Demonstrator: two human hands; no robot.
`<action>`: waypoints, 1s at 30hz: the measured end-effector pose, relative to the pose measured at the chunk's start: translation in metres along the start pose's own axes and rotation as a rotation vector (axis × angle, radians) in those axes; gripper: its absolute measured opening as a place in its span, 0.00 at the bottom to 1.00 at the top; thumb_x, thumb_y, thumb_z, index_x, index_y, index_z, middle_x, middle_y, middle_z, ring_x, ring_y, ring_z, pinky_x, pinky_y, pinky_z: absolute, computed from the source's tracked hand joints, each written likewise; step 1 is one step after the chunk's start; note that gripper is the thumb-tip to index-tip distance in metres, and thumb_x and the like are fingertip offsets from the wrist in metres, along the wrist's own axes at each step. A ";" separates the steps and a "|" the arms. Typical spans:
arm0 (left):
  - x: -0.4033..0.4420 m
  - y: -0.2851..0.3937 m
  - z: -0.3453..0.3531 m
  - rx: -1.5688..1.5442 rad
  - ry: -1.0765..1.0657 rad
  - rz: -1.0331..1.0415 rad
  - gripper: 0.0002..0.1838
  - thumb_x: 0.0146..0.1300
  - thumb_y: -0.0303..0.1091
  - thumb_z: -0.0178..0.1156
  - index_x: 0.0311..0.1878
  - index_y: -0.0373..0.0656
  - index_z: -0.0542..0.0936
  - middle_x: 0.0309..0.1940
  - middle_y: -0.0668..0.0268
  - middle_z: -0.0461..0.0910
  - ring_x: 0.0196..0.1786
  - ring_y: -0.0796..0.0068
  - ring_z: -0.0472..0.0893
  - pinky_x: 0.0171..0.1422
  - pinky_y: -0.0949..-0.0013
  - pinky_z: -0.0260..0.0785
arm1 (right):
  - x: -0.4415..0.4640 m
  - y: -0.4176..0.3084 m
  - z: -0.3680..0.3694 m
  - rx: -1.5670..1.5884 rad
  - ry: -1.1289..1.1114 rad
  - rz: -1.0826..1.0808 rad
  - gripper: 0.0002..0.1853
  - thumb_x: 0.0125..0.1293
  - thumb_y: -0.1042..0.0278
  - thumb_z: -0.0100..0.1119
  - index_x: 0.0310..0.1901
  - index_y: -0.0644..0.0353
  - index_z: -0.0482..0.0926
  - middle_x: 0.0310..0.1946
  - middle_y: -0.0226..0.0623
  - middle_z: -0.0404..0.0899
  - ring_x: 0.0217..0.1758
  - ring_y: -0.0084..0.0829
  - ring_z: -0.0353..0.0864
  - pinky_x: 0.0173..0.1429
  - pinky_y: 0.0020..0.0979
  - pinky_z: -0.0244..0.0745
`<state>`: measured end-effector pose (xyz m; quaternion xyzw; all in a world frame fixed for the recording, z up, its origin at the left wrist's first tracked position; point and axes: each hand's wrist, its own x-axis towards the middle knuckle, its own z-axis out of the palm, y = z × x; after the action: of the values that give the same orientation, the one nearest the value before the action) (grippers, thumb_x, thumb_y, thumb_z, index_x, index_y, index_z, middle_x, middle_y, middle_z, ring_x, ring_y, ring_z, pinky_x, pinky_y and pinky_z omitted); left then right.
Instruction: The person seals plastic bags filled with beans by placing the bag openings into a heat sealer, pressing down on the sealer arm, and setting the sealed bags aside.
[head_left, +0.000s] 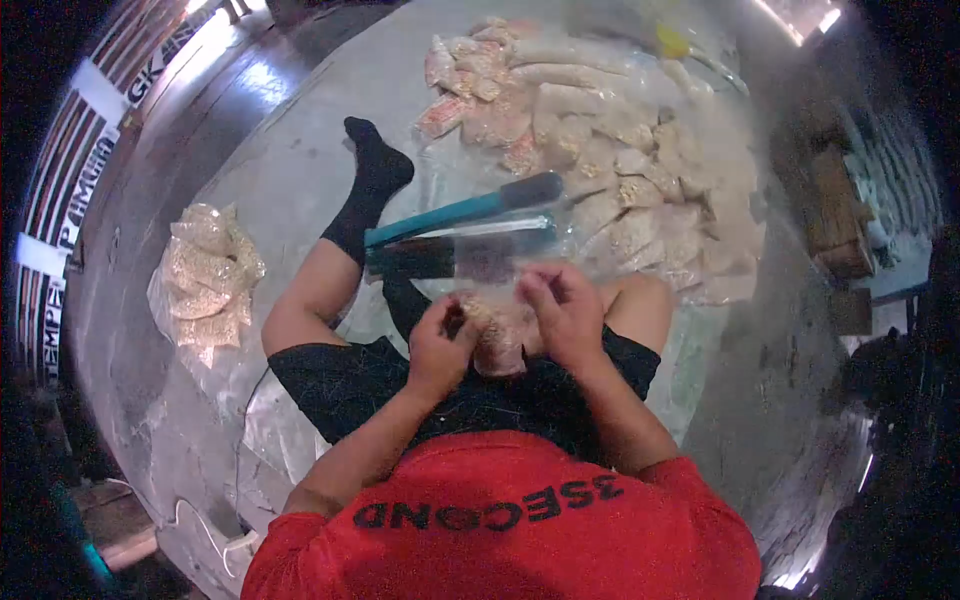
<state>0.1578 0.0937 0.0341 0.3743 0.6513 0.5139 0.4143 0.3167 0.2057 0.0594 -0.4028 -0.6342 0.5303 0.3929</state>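
Note:
Between my two hands, over my lap, is a small clear packet with pale, grainy contents (498, 345). The fingers of my left hand (443, 345) are curled round the packet's left side. Higher up, my right hand (565, 310) has its fingers pinched together near the packet's top right; what they hold is too blurred to make out. Just beyond my hands lies a long sealer-like tool with a teal arm (435, 218) and a dark end, sloping up to the right beside my bent leg.
A large heap of filled packets (640, 180) spreads ahead and to the right. A smaller pile of packets (208, 275) lies at the left on the sheet. Cardboard boxes (840, 215) stand at the far right. A white cable (205, 530) runs at the lower left.

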 end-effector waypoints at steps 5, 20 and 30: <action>0.036 0.015 -0.010 -0.171 0.142 0.151 0.14 0.67 0.33 0.68 0.53 0.41 0.83 0.46 0.65 0.85 0.50 0.75 0.83 0.58 0.68 0.75 | 0.030 -0.007 0.003 -0.085 -0.140 -0.015 0.09 0.74 0.70 0.63 0.49 0.65 0.83 0.35 0.30 0.84 0.39 0.19 0.81 0.47 0.24 0.77; -0.001 0.054 -0.022 -0.097 -0.122 -0.101 0.06 0.68 0.29 0.66 0.44 0.38 0.81 0.37 0.68 0.82 0.41 0.78 0.83 0.48 0.72 0.78 | -0.041 -0.024 -0.003 -0.023 -0.106 0.076 0.15 0.78 0.59 0.56 0.48 0.63 0.83 0.33 0.35 0.85 0.35 0.25 0.84 0.43 0.30 0.80; 0.120 -0.066 0.000 -0.590 0.169 -0.445 0.08 0.70 0.33 0.65 0.45 0.40 0.80 0.32 0.66 0.79 0.30 0.72 0.78 0.31 0.67 0.78 | 0.077 0.107 0.036 -0.129 0.003 0.270 0.14 0.75 0.63 0.57 0.38 0.66 0.84 0.23 0.36 0.83 0.25 0.29 0.81 0.32 0.34 0.76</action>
<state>0.1083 0.1903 -0.0493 0.0447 0.5725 0.6059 0.5506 0.2649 0.2768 -0.0458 -0.5095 -0.6067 0.5357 0.2922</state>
